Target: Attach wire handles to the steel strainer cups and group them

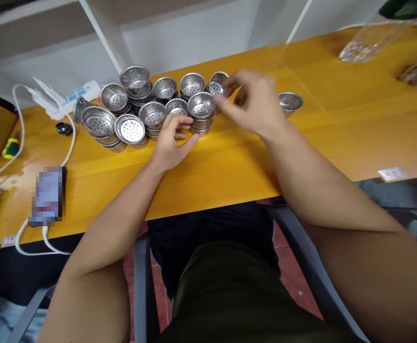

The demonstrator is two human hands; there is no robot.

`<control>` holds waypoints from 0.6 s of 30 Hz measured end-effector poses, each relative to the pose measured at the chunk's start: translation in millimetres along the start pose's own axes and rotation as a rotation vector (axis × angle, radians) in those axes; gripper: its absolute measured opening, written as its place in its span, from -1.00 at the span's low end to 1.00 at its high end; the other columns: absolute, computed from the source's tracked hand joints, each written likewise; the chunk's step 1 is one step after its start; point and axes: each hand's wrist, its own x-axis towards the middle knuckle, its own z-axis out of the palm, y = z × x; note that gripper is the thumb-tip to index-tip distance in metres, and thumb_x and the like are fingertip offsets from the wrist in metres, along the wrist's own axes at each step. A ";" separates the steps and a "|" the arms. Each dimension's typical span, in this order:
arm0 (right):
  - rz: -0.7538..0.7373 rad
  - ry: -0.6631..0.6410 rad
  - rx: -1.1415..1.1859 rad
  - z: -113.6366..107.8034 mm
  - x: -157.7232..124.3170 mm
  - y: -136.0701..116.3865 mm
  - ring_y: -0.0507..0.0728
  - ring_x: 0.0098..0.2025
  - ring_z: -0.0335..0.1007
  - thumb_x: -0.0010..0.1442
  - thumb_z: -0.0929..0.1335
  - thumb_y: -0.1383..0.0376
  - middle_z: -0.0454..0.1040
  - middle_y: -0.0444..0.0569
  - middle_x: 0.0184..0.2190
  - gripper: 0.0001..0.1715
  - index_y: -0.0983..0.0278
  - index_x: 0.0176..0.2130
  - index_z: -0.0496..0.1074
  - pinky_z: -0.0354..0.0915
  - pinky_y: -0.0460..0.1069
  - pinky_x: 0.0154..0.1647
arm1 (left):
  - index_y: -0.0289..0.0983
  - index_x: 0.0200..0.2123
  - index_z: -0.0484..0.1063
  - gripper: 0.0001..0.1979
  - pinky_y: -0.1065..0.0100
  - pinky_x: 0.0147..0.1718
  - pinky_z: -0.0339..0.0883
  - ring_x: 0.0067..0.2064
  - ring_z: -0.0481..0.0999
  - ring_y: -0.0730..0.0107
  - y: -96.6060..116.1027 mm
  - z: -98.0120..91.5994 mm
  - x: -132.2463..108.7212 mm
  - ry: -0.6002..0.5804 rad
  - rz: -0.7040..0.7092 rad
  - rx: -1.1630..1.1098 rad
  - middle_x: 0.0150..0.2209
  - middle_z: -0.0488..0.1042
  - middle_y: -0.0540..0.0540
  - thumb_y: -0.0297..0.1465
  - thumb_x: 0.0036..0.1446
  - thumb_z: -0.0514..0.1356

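Several perforated metal cups (152, 114), like small strainers, stand in stacks close together on the wooden table. My left hand (174, 143) is at the front of the group, fingers bent and apart, beside a short stack of cups (201, 105); its fingertips are at the stack's left side. Blurred by motion, my right hand (253, 100) is at the group's right end. Its thumb and forefinger are apart near a cup (215, 89) behind that stack; whether they touch it is unclear. A single cup (290, 102) stands apart, partly behind my right wrist.
A white power strip (76, 97) and cables lie at the back left. A phone (47, 195), plugged in, lies near the front left edge. At the far right is a clear plastic container (367, 43). White shelving (194, 33) rises behind the wooden table (208, 176).
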 end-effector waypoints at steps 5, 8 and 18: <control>0.165 0.257 -0.029 -48.8 9.1 45.5 0.43 0.24 0.63 0.75 0.38 -0.25 0.76 0.13 0.32 -0.52 -0.06 0.25 0.67 0.57 0.37 0.47 | -0.14 0.06 0.69 -0.83 0.46 -0.21 0.61 -0.15 0.73 0.47 17.5 2.2 3.8 -0.007 0.058 -0.072 0.01 0.66 -0.09 -0.38 0.46 0.50; 0.286 -0.023 -0.126 -52.9 17.8 85.6 0.54 0.52 0.56 0.64 0.59 0.04 0.53 0.33 0.62 -0.24 0.23 0.60 0.49 0.50 0.38 0.57 | -0.18 -0.10 0.70 -0.95 0.50 -0.32 0.47 -0.31 0.60 0.55 25.7 3.6 5.2 -0.058 0.084 -0.097 -0.16 0.64 -0.02 -0.44 0.43 0.46; 0.061 -0.006 -0.060 -57.6 8.1 84.9 0.55 0.41 0.49 0.27 0.59 -0.61 0.59 -0.05 0.50 0.18 -0.44 0.65 0.36 0.47 0.54 0.58 | -0.19 -0.07 0.66 -0.94 0.42 -0.23 0.63 -0.25 0.68 0.49 34.0 1.4 2.8 -0.151 0.132 -0.110 -0.11 0.69 -0.07 -0.39 0.49 0.47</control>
